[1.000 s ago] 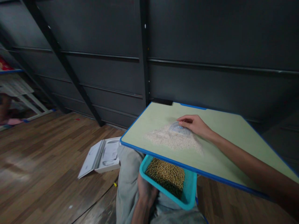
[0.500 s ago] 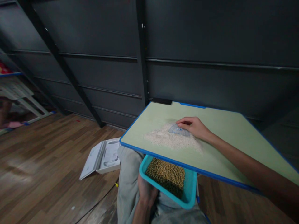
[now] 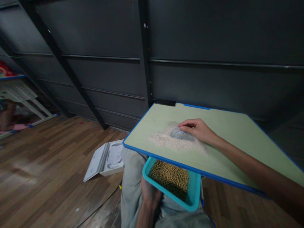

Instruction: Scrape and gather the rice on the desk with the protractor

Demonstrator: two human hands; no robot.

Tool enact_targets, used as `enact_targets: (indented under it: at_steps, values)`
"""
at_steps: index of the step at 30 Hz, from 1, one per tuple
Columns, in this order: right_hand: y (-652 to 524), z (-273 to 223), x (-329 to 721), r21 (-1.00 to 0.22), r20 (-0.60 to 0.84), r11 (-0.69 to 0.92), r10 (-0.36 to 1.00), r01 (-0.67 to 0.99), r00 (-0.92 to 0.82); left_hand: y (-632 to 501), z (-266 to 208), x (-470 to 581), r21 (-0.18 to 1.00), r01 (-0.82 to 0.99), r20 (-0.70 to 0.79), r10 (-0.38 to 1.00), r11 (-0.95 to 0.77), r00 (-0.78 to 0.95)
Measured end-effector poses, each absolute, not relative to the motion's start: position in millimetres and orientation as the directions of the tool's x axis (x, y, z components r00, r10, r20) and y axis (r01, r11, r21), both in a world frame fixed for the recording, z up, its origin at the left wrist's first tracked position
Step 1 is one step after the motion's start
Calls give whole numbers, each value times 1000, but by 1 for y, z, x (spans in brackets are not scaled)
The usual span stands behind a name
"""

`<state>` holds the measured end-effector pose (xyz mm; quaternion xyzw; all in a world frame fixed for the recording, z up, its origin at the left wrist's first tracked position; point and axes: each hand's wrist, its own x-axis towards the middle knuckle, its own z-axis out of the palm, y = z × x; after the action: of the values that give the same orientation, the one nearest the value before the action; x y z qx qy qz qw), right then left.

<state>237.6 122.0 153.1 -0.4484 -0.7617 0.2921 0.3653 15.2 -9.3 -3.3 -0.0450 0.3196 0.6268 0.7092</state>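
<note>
Head camera: is looking forward and steeply down from the wearer's head, above the near side of the table [image 3: 235, 136].
Table: is lying near the lens, right of centre, its near right corner running out of view.
Dark wall [image 3: 213, 38]: is filling the upper view beyond the table.
Turquoise tray [image 3: 196, 191]: is showing from above, below the table's near edge.
Wooden floor [image 3: 54, 148]: is stretching left of the table.

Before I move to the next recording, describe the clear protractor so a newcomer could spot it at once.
Start at the blue-edged, pale green tabletop, then go to the whitish grains on it. There, the right hand grips the protractor near its upper edge. Unlike the loose grains, it is one see-through, rounded piece with blue marks.
</note>
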Motion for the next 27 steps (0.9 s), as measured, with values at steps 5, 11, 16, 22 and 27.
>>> enact_targets:
  at_steps: [5,11,16,22,27]
  values:
    - [115,156,235,-668,412,499,866,553,-283,-10,-6,15,325,-925,-476,879,196,19]
    - [113,151,232,-649,422,507,860,567,-287,-10,-6,15,292,-939,-468,883,183,26]
    - [110,151,228,-690,379,476,880,546,-287,-10,-10,14,284,-944,-451,892,167,23]
    - [105,153,223,-738,348,459,887,494,-303,-10,-9,15,335,-927,-462,887,165,-9]
    - [100,156,221,-681,408,517,856,519,-317,-10,-6,15,350,-919,-480,877,182,-9]
